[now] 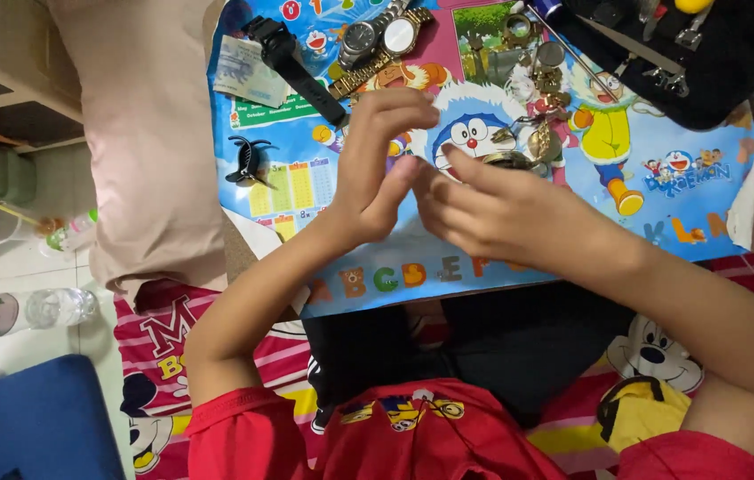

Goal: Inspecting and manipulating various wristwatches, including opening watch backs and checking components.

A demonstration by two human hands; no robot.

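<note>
Over glossy cartoon mat (pixel 697 169): left hand (pixel 377 169), right hand (pixel 501 209) touching fingertips.

left hand (pixel 375 164): raised over the middle of the surface (pixel 706 178), fingers curled, fingertips meeting the right hand
right hand (pixel 492 209): beside it, fingers stretched toward a small round metal piece (pixel 508 160); grip unclear
far edge: black watch (pixel 292 62), two metal watches (pixel 381 40)
far right corner: black tool tray (pixel 732 62)
</note>
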